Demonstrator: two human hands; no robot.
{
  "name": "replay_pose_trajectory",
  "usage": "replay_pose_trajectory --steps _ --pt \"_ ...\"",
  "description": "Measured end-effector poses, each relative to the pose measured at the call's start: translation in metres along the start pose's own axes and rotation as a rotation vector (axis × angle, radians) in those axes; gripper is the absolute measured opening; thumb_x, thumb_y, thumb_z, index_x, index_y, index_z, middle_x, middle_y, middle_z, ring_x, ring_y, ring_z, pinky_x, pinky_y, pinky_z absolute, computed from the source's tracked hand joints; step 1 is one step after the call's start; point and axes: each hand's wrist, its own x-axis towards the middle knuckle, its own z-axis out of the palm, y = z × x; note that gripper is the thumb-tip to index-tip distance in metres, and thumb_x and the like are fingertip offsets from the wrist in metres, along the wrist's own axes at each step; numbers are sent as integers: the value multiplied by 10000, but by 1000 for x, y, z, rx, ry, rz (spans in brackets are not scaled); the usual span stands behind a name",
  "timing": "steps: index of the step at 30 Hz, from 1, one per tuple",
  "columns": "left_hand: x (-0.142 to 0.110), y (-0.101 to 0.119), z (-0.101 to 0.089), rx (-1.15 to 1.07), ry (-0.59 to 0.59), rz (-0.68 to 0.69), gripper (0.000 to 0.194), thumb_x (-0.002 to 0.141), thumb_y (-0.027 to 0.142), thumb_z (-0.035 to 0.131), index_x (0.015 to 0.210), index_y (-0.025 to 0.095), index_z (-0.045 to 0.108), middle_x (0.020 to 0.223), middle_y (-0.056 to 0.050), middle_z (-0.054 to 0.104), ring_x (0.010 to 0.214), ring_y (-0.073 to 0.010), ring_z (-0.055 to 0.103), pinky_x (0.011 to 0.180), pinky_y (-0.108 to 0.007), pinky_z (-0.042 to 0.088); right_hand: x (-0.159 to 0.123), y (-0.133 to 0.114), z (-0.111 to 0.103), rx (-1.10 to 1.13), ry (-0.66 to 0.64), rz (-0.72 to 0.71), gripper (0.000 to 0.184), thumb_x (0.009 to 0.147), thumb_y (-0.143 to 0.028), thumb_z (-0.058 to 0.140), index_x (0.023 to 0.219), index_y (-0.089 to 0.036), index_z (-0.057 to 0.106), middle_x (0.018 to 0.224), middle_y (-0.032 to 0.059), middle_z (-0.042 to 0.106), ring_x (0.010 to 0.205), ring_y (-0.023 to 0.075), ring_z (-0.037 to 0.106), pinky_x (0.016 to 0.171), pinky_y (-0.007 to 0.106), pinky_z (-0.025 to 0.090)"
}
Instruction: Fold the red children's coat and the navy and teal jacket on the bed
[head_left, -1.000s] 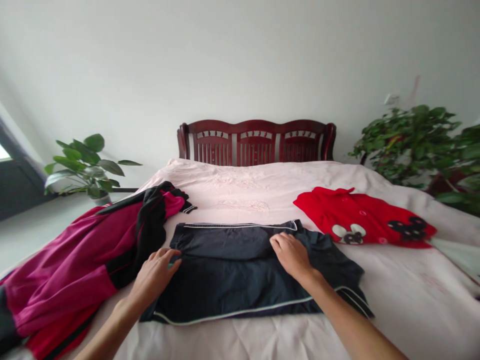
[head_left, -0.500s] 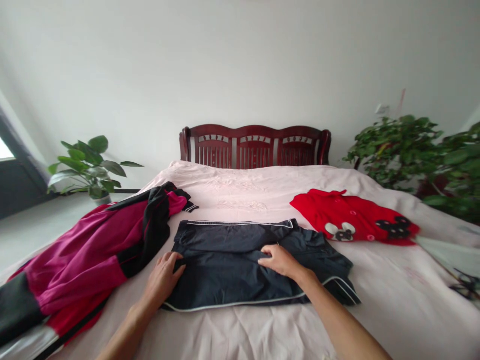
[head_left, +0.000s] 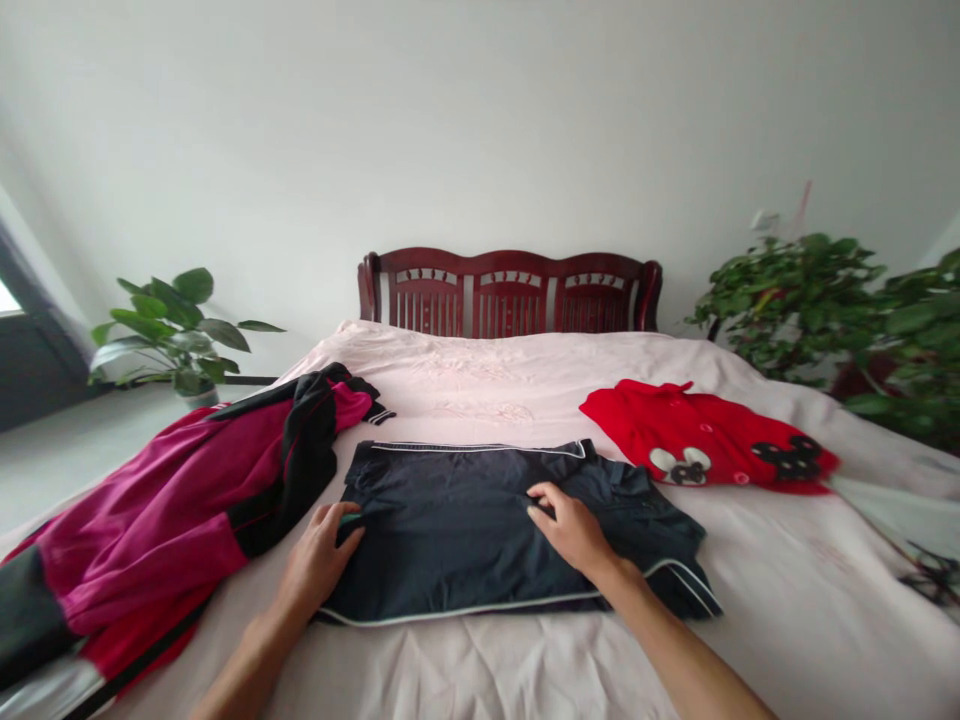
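A navy garment with white piping (head_left: 442, 540) lies folded and spread flat on the bed in front of me. At its left edge is my left hand (head_left: 321, 550), thumb over the cloth and fingers curled round the edge, where a bit of teal shows. My right hand (head_left: 568, 528) rests over the garment right of its middle, thumb and forefinger closed on a pinch of the cloth. Whether the garment is a jacket or trousers, I cannot tell.
A magenta and black jacket (head_left: 172, 500) lies to the left. A red buttoned garment with mouse patches (head_left: 675, 425) lies at the right. Pale pink bedding (head_left: 480, 370) covers the bed up to a dark red wooden headboard (head_left: 510, 290). Potted plants (head_left: 180, 325) flank the bed.
The creases across the navy garment's middle have flattened out. My left hand has shifted slightly left and down with the edge; my right hand has moved a little to the right.
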Motion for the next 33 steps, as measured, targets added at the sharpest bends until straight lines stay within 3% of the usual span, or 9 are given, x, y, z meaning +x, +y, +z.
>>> replay_pose_trajectory --steps 3,6,10,13,16,19,25,33 --pt "1 1 -1 87 -63 -66 343 900 429 502 1162 249 629 1197 -66 647 1008 -233 681 840 -351 543 8 12 9 -110 5 56 252 889 -365 528 1044 -230 673 1022 64 736 967 237 695 819 341 522" --pt "-3 8 -7 230 -44 -48 381 924 413 473 1235 247 618 1257 -79 646 1094 -257 659 912 -379 527 4 8 7 -215 101 -58 285 940 -328 457 1094 -225 674 1098 81 713 1043 238 659 901 362 511" --pt "-5 36 -8 348 28 160 369 943 360 465 1261 279 632 1343 -65 635 1243 -277 576 1074 -444 433 -7 -22 3 -333 198 -259 428 967 -274 413 1365 -211 556 1400 102 576 1320 253 492 1117 418 384" --pt "2 62 5 314 -30 326 421 943 391 490 1333 282 603 1451 -59 569 1370 -280 477 1157 -462 357 -8 -39 11 -385 117 -362 558 970 -307 430 1519 -223 383 1589 73 362 1480 254 273 1214 458 239" --pt "10 70 24 344 -124 373 511 930 416 522 1425 288 525 1529 -64 483 1458 -313 354 1188 -532 285 -1 -32 23 -428 -82 -277 613 986 -416 405 1555 -206 315 1626 81 270 1502 273 219 1220 511 190" --pt "15 61 38 420 -173 290 522 941 444 495 1442 303 506 1520 -78 490 1450 -348 359 1173 -594 258 7 -4 25 -466 -204 -78 636 1000 -518 313 1543 -188 344 1612 100 290 1491 283 255 1202 535 207" --pt "14 45 43 470 -177 218 534 950 474 456 1454 303 494 1530 -78 477 1433 -355 384 1158 -581 278 6 38 14 -531 -134 27 605 1013 -495 248 1529 -207 379 1607 76 304 1481 270 286 1195 517 223" --pt "14 46 45 469 -168 216 543 952 490 446 1456 294 492 1534 -75 472 1432 -342 389 1161 -562 287 -4 36 13 -519 -56 83 568 1003 -466 306 1483 -203 458 1549 108 422 1443 297 359 1167 521 274"
